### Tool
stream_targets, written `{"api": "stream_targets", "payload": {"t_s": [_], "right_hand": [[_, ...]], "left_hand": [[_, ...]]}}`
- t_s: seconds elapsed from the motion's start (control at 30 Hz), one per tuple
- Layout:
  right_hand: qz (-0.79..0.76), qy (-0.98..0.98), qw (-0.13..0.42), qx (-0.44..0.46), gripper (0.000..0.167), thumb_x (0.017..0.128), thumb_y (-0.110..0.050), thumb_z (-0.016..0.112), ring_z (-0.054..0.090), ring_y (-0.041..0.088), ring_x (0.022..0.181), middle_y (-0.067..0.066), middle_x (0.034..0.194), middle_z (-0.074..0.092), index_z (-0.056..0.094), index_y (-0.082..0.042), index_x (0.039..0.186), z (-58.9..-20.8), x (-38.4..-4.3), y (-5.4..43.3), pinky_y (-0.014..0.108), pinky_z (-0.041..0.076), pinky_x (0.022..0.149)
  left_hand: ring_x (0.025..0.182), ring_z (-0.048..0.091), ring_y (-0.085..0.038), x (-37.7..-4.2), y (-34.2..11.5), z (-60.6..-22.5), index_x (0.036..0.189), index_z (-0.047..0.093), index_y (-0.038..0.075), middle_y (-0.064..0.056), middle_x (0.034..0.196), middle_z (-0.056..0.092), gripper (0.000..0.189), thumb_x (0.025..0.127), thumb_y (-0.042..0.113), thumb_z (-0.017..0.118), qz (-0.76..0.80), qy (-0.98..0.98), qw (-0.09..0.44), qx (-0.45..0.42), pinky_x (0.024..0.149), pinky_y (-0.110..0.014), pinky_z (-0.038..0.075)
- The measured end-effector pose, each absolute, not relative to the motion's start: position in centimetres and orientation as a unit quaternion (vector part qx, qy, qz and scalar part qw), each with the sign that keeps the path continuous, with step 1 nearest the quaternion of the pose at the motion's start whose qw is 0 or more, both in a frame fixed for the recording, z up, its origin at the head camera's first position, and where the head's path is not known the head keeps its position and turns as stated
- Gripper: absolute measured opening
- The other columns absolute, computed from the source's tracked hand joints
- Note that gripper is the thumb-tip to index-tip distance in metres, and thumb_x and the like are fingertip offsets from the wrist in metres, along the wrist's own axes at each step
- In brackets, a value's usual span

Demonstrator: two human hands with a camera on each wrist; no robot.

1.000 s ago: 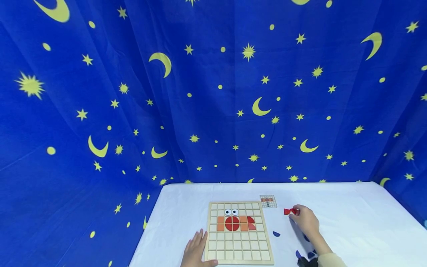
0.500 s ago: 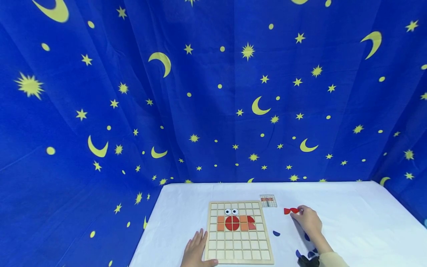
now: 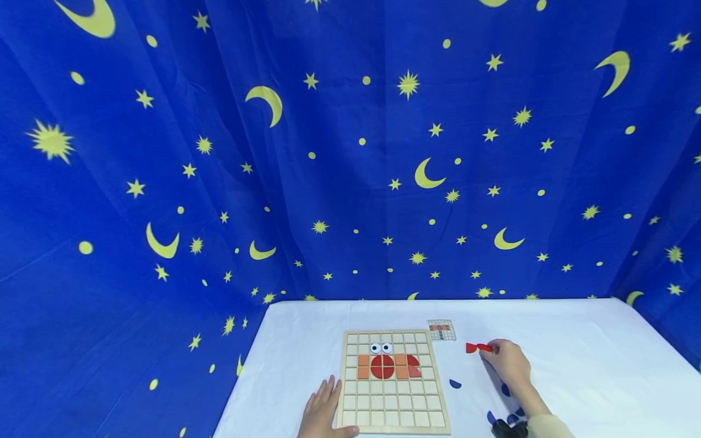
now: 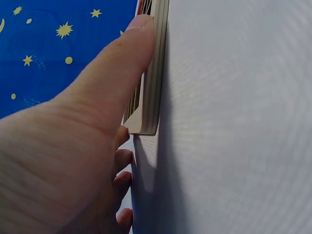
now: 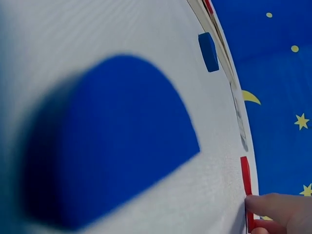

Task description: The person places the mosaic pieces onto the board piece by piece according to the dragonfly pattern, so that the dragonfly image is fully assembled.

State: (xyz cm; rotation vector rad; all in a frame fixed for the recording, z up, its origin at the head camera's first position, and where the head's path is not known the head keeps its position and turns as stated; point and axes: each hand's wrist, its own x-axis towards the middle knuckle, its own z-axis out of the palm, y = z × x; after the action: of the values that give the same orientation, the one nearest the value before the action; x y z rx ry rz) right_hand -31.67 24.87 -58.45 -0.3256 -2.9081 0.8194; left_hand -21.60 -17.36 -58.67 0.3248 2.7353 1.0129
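Right hand slid slightly right along red pieces.

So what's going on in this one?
A person sits at a white table working on a wooden grid board that already holds two googly eyes and a row of orange and red pieces. The left hand rests against the board's near left corner, thumb along its edge. The right hand reaches to the right of the board, its fingertips on a red piece lying on the table. Loose blue pieces and a small pattern card lie nearby.
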Motion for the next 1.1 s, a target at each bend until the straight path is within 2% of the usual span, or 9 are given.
{"api": "stream_targets", "payload": {"t_s": [0.33,0.6,0.83,1.1], "right_hand": [[0.281,-0.955,0.072,-0.061,0.036,0.078,-0.020,0.073,0.047,0.015,0.057,0.004,0.066,0.060,0.068,0.008,0.100,-56.6,-30.8,23.6,0.025,0.035,0.048],[0.291,-0.952,0.085,0.037,0.029,0.075,-0.017,0.077,0.046,0.011,0.060,-0.001,0.068,0.059,0.071,0.002,0.097,-55.1,-30.4,19.0,0.023,0.034,0.051],[0.296,-0.950,0.083,0.058,0.023,0.075,-0.020,0.079,0.042,0.008,0.058,-0.005,0.068,0.057,0.073,-0.007,0.094,-55.1,-30.6,15.3,0.020,0.031,0.049],[0.304,-0.946,0.070,0.086,0.023,0.074,-0.022,0.080,0.040,0.005,0.055,-0.008,0.067,0.055,0.074,-0.009,0.092,-55.5,-30.7,12.4,0.019,0.030,0.047]], "left_hand": [[0.139,0.018,-0.055,-21.6,-17.3,-58.8,0.145,0.030,-0.007,-0.031,0.152,0.025,0.103,0.072,0.049,0.077,0.342,0.927,0.105,0.109,0.110,-0.070,0.012],[0.139,0.018,-0.055,-21.7,-17.4,-59.1,0.144,0.030,-0.007,-0.032,0.152,0.025,0.103,0.071,0.049,0.077,0.342,0.928,0.099,0.113,0.110,-0.071,0.012],[0.138,0.021,-0.055,-21.7,-17.5,-59.2,0.144,0.032,-0.008,-0.032,0.151,0.027,0.104,0.070,0.051,0.077,0.333,0.931,0.088,0.118,0.109,-0.070,0.015],[0.139,0.020,-0.054,-21.6,-17.5,-59.0,0.144,0.031,-0.007,-0.030,0.152,0.026,0.104,0.070,0.050,0.077,0.337,0.930,0.090,0.115,0.110,-0.070,0.014]]}}
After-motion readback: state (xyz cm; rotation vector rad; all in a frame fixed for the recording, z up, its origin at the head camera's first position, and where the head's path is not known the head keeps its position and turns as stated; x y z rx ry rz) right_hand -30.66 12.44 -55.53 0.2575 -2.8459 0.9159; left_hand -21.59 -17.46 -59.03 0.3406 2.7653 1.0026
